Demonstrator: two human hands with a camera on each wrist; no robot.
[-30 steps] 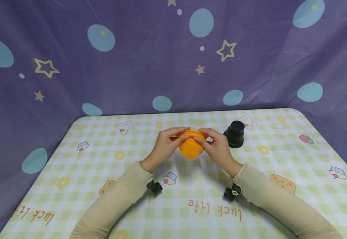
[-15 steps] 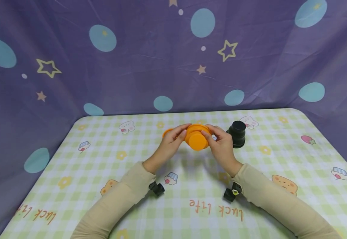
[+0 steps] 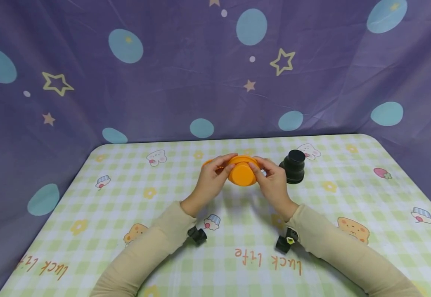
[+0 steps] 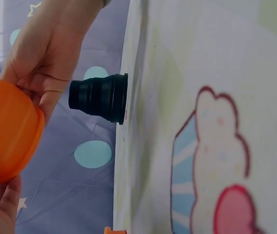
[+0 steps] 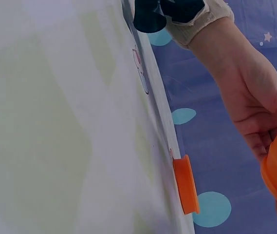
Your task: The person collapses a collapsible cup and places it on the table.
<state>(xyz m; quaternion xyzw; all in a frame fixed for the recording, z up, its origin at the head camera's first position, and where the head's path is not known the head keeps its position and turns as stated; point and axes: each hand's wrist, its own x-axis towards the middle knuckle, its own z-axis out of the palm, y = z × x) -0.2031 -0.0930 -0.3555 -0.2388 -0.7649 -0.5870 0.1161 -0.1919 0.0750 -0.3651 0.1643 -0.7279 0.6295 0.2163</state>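
Both hands hold an orange cup (image 3: 242, 175) above the middle of the table. It looks soft and ridged, like a collapsible cup, with its round base turned toward the head camera. My left hand (image 3: 212, 177) pinches its left side, thumb in front and fingers behind. On the opposite side my right hand (image 3: 273, 183) grips the rim the same way. The left wrist view shows the ridged wall of the orange cup (image 4: 9, 129) between the hands. Behind the left hand lies a low orange round piece (image 5: 186, 185), mostly hidden in the head view.
A black stepped cup (image 3: 293, 167) stands with its narrow end up, just beyond the right hand. The table (image 3: 185, 264) has a green checked cover with printed figures. A purple curtain (image 3: 171, 90) hangs behind its far edge.
The orange cup has risen and tilted, turning its base toward the head camera. Over the last half second that end has come to look wider. Both hands keep their hold.
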